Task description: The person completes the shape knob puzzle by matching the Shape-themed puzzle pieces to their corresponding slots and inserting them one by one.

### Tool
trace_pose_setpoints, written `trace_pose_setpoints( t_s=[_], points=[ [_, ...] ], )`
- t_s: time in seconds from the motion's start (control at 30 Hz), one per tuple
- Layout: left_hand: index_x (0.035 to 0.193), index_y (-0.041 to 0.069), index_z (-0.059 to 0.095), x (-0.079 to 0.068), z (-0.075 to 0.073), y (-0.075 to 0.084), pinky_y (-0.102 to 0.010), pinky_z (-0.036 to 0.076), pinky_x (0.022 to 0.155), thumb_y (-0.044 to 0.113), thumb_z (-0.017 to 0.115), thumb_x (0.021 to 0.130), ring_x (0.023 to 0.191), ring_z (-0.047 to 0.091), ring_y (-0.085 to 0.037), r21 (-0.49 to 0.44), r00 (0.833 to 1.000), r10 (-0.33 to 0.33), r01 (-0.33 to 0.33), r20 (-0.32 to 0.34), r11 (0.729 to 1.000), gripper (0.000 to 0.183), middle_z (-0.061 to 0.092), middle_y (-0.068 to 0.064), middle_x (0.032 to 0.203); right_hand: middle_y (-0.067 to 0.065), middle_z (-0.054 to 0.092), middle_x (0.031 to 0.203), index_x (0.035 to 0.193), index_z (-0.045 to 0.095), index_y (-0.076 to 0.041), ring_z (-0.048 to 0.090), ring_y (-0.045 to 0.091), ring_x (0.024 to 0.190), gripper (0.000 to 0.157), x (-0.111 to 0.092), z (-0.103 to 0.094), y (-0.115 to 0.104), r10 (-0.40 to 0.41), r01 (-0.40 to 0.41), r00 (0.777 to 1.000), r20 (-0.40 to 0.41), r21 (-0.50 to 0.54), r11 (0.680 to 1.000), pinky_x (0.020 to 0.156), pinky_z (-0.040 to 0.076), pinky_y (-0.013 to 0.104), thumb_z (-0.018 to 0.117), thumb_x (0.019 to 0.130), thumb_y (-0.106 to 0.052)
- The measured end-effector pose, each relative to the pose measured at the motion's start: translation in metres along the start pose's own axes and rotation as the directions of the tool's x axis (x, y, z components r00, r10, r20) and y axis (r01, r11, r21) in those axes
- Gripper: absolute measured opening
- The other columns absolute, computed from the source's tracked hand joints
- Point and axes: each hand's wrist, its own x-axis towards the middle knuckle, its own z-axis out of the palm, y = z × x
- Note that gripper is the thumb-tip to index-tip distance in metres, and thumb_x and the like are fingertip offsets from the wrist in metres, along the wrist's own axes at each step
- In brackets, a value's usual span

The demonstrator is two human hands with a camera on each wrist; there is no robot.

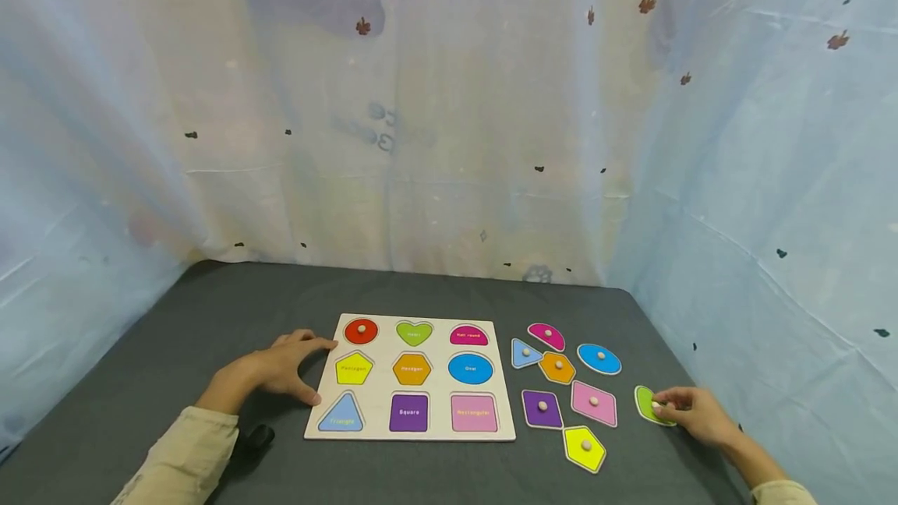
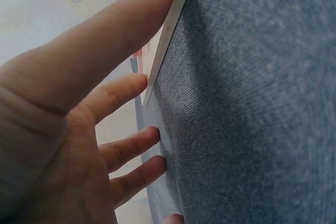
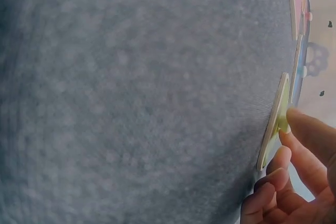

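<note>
A white shape-puzzle board lies flat on the dark cloth, its coloured shapes labelled with words. My left hand is at the board's left side, thumb and index fingertip spread along its edge; the left wrist view shows the other fingers loosely extended. Far to the right, my right hand pinches the knob of a green puzzle piece between thumb and fingers. Part of that piece is hidden by the fingers. In the right wrist view the green piece is close over the cloth. A red circle piece sits in the board's upper left corner.
Several knobbed pieces lie between board and right hand: a magenta half round, blue triangle, orange hexagon, blue oval, purple square, pink rectangle and yellow pentagon. Hanging cloth surrounds the table.
</note>
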Motion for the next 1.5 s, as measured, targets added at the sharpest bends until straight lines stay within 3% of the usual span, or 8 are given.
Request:
trace_pose_setpoints(
  t_s=[0.43,0.67,0.97,1.5],
  points=[
    [0.15,0.018,0.048,0.0002,0.0011,0.0009,-0.075,0.037,0.1,0.038,0.093,0.069,0.133,0.037,-0.047,-0.006,1.0,-0.018,0.018,0.0,1.0,0.095,0.036,-0.025,0.15,0.0,0.067,0.082,0.107,0.07,0.012,0.046,-0.001,0.068,0.025,0.0019,0.0009,-0.0015,0.059,-0.059,0.998,0.017,0.006,0.998,0.061,0.042,0.021,0.066,0.097,-0.01],
    [0.15,0.018,0.048,-0.0007,-0.0024,0.003,-0.075,0.038,0.099,0.037,0.092,0.07,0.131,0.038,-0.046,0.004,1.0,-0.014,0.014,0.0,1.0,0.093,0.038,-0.024,0.149,-0.001,0.069,0.079,0.103,0.072,0.01,0.048,0.001,0.066,0.026,0.003,0.0031,-0.0016,0.104,-0.103,0.995,-0.011,0.025,0.994,0.059,0.042,0.022,0.071,0.094,-0.014],
    [0.15,0.017,0.048,-0.001,-0.0018,0.0033,-0.075,0.038,0.099,0.036,0.092,0.07,0.131,0.038,-0.047,0.004,1.0,-0.01,0.01,-0.002,1.0,0.093,0.038,-0.025,0.148,0.002,0.069,0.076,0.098,0.072,0.012,0.05,0.002,0.063,0.023,0.0028,0.0054,-0.0019,0.084,-0.083,0.996,-0.033,0.03,0.996,0.058,0.043,0.022,0.072,0.093,-0.009],
    [0.15,0.017,0.048,-0.0013,-0.0004,0.0021,-0.075,0.038,0.099,0.038,0.092,0.07,0.131,0.038,-0.047,0.01,1.0,-0.011,0.011,-0.002,1.0,0.094,0.038,-0.024,0.149,0.002,0.072,0.08,0.103,0.072,0.012,0.053,0.003,0.067,0.026,0.0058,0.0044,-0.0019,0.145,-0.143,0.987,-0.062,0.044,0.989,0.06,0.044,0.023,0.073,0.092,-0.011]
  ],
)
